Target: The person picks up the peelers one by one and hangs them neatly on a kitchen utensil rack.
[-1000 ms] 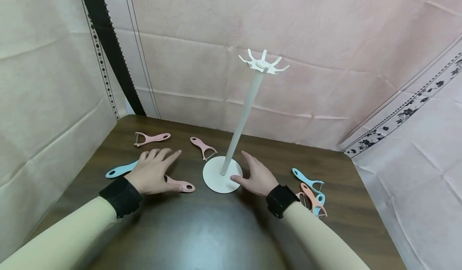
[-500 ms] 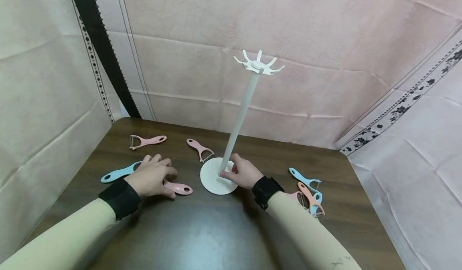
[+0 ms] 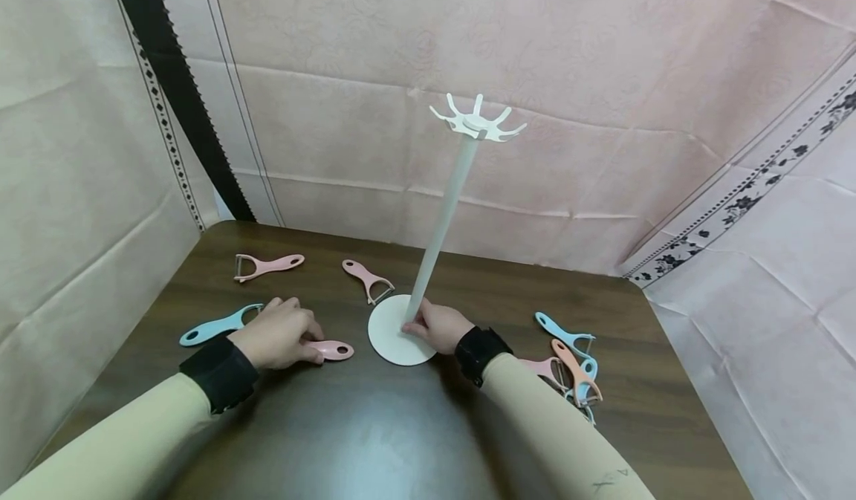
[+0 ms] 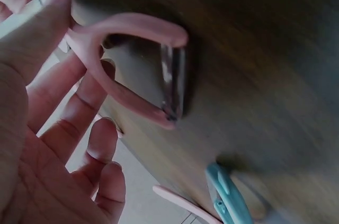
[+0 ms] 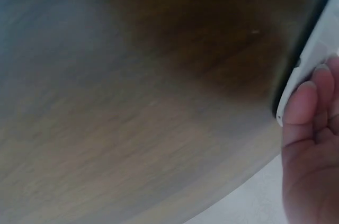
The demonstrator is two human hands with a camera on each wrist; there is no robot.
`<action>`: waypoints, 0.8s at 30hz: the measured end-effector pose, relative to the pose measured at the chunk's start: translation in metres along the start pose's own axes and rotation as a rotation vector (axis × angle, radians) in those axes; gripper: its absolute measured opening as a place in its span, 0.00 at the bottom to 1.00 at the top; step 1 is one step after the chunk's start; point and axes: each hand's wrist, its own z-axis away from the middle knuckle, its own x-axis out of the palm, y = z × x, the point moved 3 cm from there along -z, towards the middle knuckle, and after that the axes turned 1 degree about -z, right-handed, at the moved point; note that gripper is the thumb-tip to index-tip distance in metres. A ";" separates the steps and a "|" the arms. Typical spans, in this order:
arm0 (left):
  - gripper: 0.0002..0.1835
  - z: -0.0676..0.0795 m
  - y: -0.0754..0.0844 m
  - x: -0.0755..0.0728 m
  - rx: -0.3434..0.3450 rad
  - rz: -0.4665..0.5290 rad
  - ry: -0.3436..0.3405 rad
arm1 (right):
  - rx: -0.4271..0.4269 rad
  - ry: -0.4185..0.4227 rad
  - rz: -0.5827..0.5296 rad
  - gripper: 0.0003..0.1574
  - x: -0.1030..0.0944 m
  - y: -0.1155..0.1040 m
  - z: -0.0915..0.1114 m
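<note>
My left hand [image 3: 284, 333] pinches a pink peeler [image 3: 334, 350] between thumb and index finger. The left wrist view shows its Y-shaped head and metal blade [image 4: 174, 78] beyond the thumb, the other fingers loosely bent. My right hand [image 3: 441, 327] grips the foot of a white stand's upright pole [image 3: 438, 232], close over its round base [image 3: 391, 336]. On top the stand carries a ring of several upturned hooks [image 3: 476, 122]. In the right wrist view, curled fingers [image 5: 302, 105] lie over the white base's edge.
A blue peeler [image 3: 210, 329] lies left of my left hand, two pink peelers [image 3: 281, 264] behind it. Right of my right wrist several peelers overlap, among them an orange one [image 3: 568, 359] and a blue one [image 3: 555, 327]. Cloth curtains [image 3: 334, 128] border the wooden table [image 3: 374, 440].
My right hand has moved left from beside the base and taken hold of the pole's foot. The left hand's spread fingers have closed on the pink peeler.
</note>
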 end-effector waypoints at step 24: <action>0.12 0.002 0.003 -0.004 -0.064 0.274 -0.118 | 0.119 -0.113 -0.233 0.18 0.006 0.013 -0.012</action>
